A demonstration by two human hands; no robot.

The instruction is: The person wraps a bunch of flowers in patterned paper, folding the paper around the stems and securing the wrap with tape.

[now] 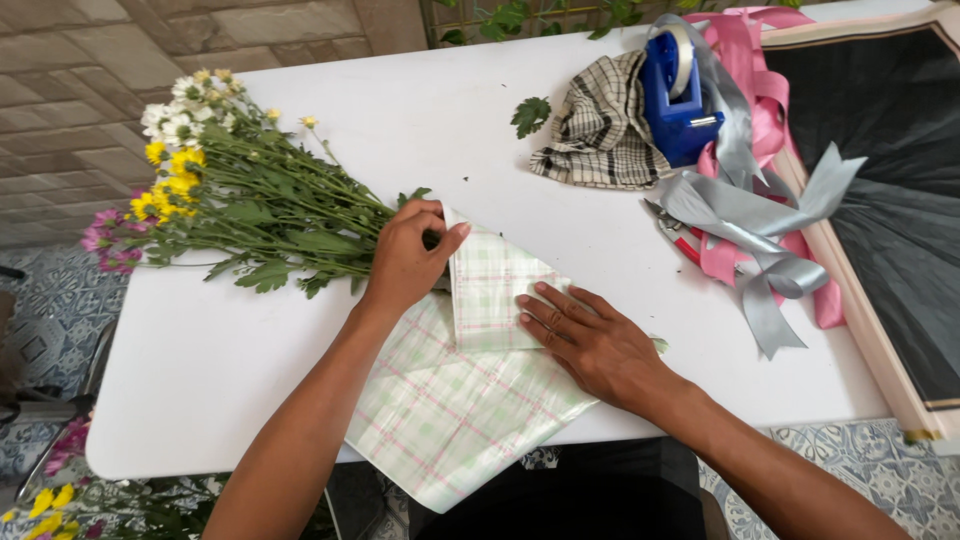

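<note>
The left hand pinches the folded edge of checked wrapping paper; the right hand, flat and open, presses the fold beside it. Flowers beyond the left hand lie unwrapped; ribbons untouched.

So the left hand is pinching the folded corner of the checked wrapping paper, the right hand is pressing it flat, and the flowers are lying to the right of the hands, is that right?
Not quite. The head view shows the flowers lying to the left of the hands, not the right. The rest holds: the left hand pinches the folded corner of the checked wrapping paper, and the right hand presses it flat.
</note>
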